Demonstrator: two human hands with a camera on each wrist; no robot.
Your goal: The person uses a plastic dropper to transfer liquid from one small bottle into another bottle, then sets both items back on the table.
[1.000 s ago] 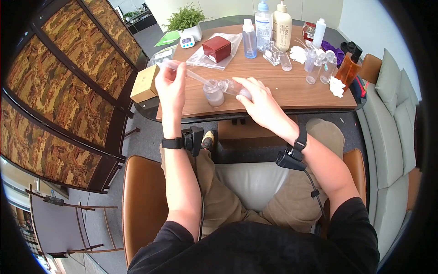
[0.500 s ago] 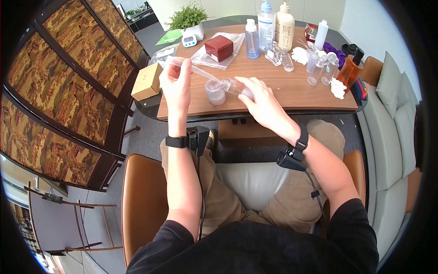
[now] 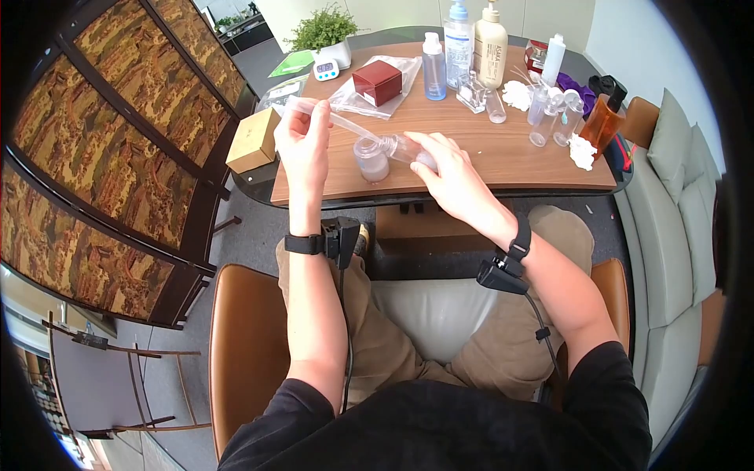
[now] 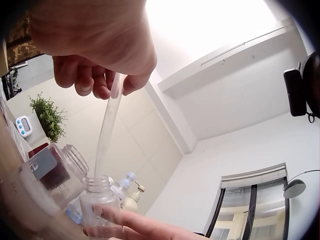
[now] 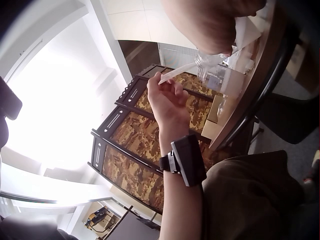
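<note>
My left hand (image 3: 305, 153) pinches a translucent plastic dropper (image 3: 353, 125) between thumb and fingers, its stem slanting down to the right. In the left wrist view, the dropper's tip (image 4: 98, 167) is right at the mouth of a small clear bottle (image 4: 95, 186). My right hand (image 3: 455, 179) grips that bottle, which tilts in the head view with its neck toward the dropper. Just left of its neck, a wider clear bottle (image 3: 371, 166) stands uncapped on the table, cloudy liquid inside and a grey label showing in the left wrist view.
A dark red box (image 3: 377, 83) lies on a clear bag behind the hands. At left are a cardboard box (image 3: 251, 143), a timer (image 3: 325, 71) and a plant (image 3: 322, 33). Pump bottles (image 3: 489, 51), small clear bottles (image 3: 539, 129), crumpled tissue (image 3: 582, 153) and an amber bottle (image 3: 603, 122) stand right.
My left hand has shifted slightly right, taking the dropper's tip from over the wider bottle to the small bottle's mouth. Over the last half second both hands look still.
</note>
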